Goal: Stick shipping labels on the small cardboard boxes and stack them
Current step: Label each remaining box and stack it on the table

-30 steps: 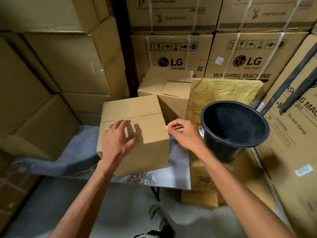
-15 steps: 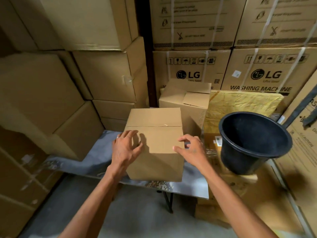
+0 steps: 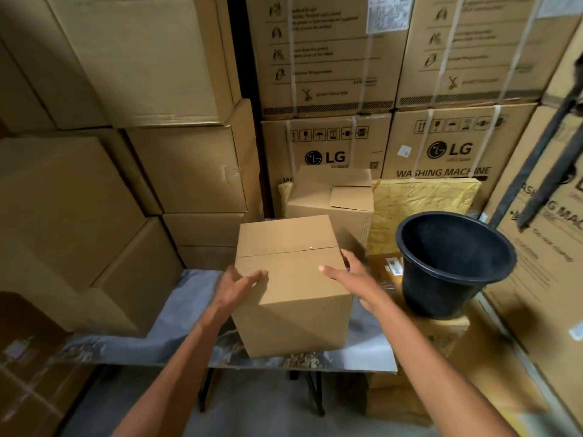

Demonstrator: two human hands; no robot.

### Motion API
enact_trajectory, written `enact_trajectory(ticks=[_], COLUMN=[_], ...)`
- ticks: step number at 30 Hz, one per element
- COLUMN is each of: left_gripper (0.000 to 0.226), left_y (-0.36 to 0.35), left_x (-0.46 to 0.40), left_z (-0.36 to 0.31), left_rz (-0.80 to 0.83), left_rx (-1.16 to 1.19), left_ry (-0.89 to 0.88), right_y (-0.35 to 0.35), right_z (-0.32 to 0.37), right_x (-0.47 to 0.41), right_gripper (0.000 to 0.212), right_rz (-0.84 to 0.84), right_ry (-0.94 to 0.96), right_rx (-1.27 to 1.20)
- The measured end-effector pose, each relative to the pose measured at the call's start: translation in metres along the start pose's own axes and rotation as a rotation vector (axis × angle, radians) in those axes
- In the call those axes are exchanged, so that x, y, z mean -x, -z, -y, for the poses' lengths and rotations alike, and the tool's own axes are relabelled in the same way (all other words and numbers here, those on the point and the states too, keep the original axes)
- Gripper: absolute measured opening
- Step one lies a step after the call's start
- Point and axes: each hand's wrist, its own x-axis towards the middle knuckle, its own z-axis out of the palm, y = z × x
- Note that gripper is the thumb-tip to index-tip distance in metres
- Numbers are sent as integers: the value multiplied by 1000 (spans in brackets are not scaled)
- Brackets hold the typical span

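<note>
A small plain cardboard box stands on the table covered in a grey sheet, its top flaps closed with no label showing on top. My left hand presses against the box's left side, fingertips at the top edge. My right hand lies flat against the right side, thumb over the top edge. A second small cardboard box stands just behind it, one flap slightly raised. A white barcode label lies on cardboard to the right.
A black bucket stands on a carton at the right, close to my right hand. A yellow padded envelope leans behind it. Large stacked cartons wall in the left, back and right.
Both hands have slid from the box's top to its left and right sides. The view has pulled back and tilted up.
</note>
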Motion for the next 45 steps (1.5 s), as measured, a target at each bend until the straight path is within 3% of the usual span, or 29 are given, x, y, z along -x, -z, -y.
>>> enact_trajectory(ticks=[2, 6, 9, 11, 14, 16, 18, 21, 23, 27, 31, 33, 39, 45], left_gripper=[33, 53, 49, 55, 54, 45, 50, 61, 67, 71, 60, 56, 64, 80], left_y=[1, 6, 11, 17, 27, 34, 39, 47, 50, 58, 60, 61, 62, 47], left_x=[2, 11, 17, 18, 19, 21, 23, 29, 37, 54, 61, 58, 27, -18], left_z=[5, 12, 8, 5, -6, -16, -27, -49, -67, -107, -140, -154, -189, -210], left_rz=[6, 22, 10, 15, 68, 94, 98, 93, 53, -45, -111, -109, -50, -26], left_rx=[66, 80, 76, 55, 94, 123, 105, 13, -19, -50, -72, -78, -107, -139], left_ry=[20, -7, -30, -45, -59, -115, -173, -275, -340, -495, -644, -710, -770, -717], right_y=[1, 2, 5, 8, 14, 20, 24, 31, 36, 51, 59, 62, 71, 90], right_z=[-2, -8, -8, -5, 13, 23, 36, 58, 73, 98, 126, 142, 173, 184], right_x=[4, 12, 18, 21, 34, 41, 49, 64, 75, 83, 83, 87, 86, 51], right_gripper=[87, 63, 99, 108, 73, 74, 82, 66, 65, 78, 106, 111, 68, 123], right_rz=[9, 13, -4, -13, -13, -35, -53, -71, -85, -131, -283, -333, -384, -476], right_ry=[6, 33, 31, 55, 99, 119, 138, 205, 264, 373, 428, 465, 524, 469], right_rx=[-62, -130, -136, -139, -168, -173, -175, -185, -187, -209, -186, -174, -150, 4])
